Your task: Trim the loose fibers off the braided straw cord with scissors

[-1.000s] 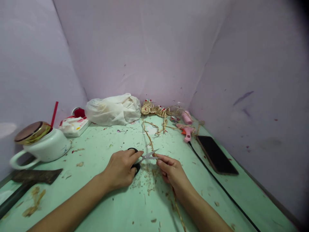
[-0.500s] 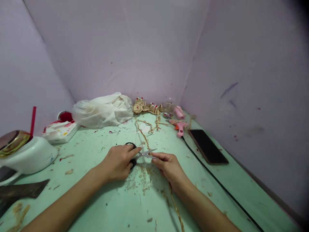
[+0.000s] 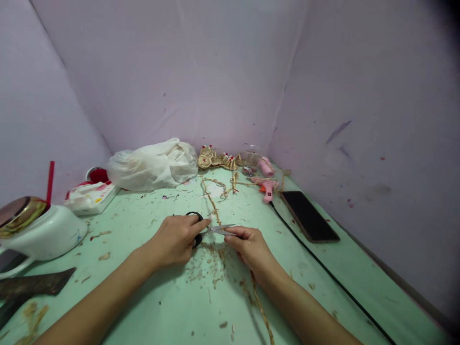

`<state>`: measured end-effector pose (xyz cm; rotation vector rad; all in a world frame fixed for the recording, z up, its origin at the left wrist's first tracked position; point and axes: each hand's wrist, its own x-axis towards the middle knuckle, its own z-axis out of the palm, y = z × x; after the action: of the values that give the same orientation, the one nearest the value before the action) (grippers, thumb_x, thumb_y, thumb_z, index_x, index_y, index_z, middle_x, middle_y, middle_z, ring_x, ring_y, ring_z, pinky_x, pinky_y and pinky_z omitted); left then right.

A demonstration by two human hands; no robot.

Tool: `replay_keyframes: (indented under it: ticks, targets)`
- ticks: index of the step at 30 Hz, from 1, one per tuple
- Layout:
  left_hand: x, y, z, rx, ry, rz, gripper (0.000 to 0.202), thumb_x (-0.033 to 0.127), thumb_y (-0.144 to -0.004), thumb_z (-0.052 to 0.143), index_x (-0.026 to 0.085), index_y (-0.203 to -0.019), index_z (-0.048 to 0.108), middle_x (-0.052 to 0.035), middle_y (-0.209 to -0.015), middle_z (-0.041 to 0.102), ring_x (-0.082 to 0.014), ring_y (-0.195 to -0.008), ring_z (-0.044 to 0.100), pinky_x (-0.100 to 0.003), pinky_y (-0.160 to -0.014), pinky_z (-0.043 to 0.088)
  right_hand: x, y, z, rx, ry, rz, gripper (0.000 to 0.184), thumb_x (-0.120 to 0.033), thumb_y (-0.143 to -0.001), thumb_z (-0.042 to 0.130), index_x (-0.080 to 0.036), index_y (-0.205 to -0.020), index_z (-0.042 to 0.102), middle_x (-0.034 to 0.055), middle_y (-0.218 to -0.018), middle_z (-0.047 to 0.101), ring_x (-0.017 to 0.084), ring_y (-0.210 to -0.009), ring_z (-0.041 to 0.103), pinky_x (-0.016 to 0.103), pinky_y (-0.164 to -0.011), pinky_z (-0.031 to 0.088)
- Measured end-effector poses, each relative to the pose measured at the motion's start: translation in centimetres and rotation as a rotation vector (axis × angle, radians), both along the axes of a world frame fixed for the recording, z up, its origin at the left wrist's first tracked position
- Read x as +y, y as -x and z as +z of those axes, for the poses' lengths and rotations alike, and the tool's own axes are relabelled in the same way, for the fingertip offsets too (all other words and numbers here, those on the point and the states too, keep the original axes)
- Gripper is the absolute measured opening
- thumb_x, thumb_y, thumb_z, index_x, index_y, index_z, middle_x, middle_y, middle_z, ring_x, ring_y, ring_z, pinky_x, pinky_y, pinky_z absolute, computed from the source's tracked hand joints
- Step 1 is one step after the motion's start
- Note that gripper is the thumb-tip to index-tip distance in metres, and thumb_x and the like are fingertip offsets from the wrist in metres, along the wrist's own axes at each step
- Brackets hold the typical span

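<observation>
Black-handled scissors (image 3: 212, 230) are held by my left hand (image 3: 177, 239), whose fingers are in the handle loops. Their blades point right and stand slightly apart, at the rope by my right fingertips. My right hand (image 3: 251, 247) pinches the twisted straw-coloured rope (image 3: 262, 306). One length of it runs from under this hand to the front edge of the view; another stretches from the blades toward the back of the table. Small fibre scraps (image 3: 204, 266) lie below the blades.
Behind are a white plastic bag (image 3: 154, 163), woven straw pieces (image 3: 215, 160) and a pink spool (image 3: 266, 166). To the right lie a pink glue gun (image 3: 268, 188), its black cord (image 3: 316, 263) and a phone (image 3: 309, 215). A white mug (image 3: 53, 232) and dark blade (image 3: 39, 283) are left.
The scissor blades have closed somewhat around the rope at my right fingertips. Both hands stay nearly in place; the view has shifted slightly.
</observation>
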<state>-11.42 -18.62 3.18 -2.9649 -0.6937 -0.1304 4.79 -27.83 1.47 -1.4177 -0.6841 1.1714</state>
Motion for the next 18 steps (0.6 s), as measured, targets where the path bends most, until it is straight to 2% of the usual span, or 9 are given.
replay_keyframes:
  ticks: [9,13,18]
  targets:
    - [0.24,0.36,-0.10,0.012,-0.063,-0.033,0.055,0.012,-0.065,0.043,0.025,-0.119,0.041,-0.0041,-0.083,0.055,-0.0180,-0.068,0.054,-0.027,-0.053,0.037,-0.09,0.04,0.28,0.095,0.027,0.069,0.026,-0.022,-0.057,0.059,-0.012,-0.079,0.069,-0.0087,-0.037,0.034,0.003,-0.033,0.016,0.023,-0.037,0.007]
    - [0.14,0.33,0.01,0.016,-0.019,-0.038,0.053,0.011,-0.064,0.044,0.025,-0.116,0.045,-0.0032,-0.079,0.056,-0.0174,-0.065,0.054,-0.026,-0.052,0.036,-0.08,0.08,0.12,0.092,0.018,0.076,0.022,-0.021,-0.058,0.058,-0.011,-0.075,0.068,-0.0093,-0.036,0.031,0.003,-0.033,0.015,0.023,-0.037,0.006]
    - [0.24,0.56,-0.14,-0.044,0.092,-0.022,0.054,0.008,-0.063,0.042,0.027,-0.113,0.048,-0.0010,-0.077,0.061,-0.0152,-0.064,0.057,-0.023,-0.054,0.037,-0.13,0.13,-0.04,0.123,0.002,0.081,0.025,-0.025,-0.058,0.059,-0.012,-0.079,0.067,-0.0105,-0.039,0.028,0.003,-0.034,0.014,0.022,-0.036,0.007]
